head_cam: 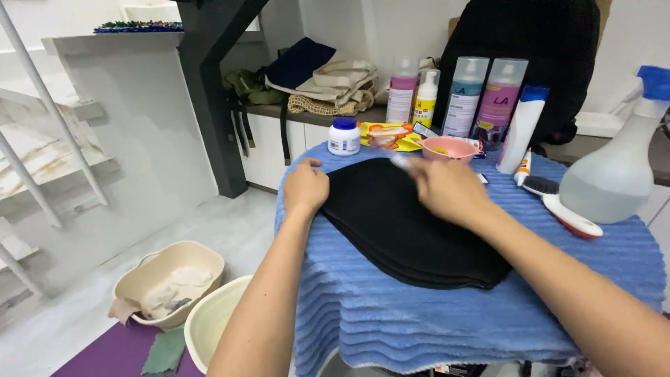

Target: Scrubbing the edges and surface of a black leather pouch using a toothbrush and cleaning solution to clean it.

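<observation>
A black folded cloth (405,223) lies on a table draped with a blue ribbed towel (419,314). My left hand (305,187) presses down on the cloth's left edge with the fingers curled. My right hand (447,188) hovers over the cloth's far end, blurred by motion, gripping a small light-coloured tool (399,160) whose tip points toward the back left. Just beyond that hand stands a pink bowl (450,148).
Behind the cloth stand a small white jar with a blue lid (344,135), a yellow packet (391,135), several spray and pump bottles (466,96), a white tube (522,129), a brush (562,206) and a big spray bottle (621,167). Two beige basins (171,283) sit on the floor at left.
</observation>
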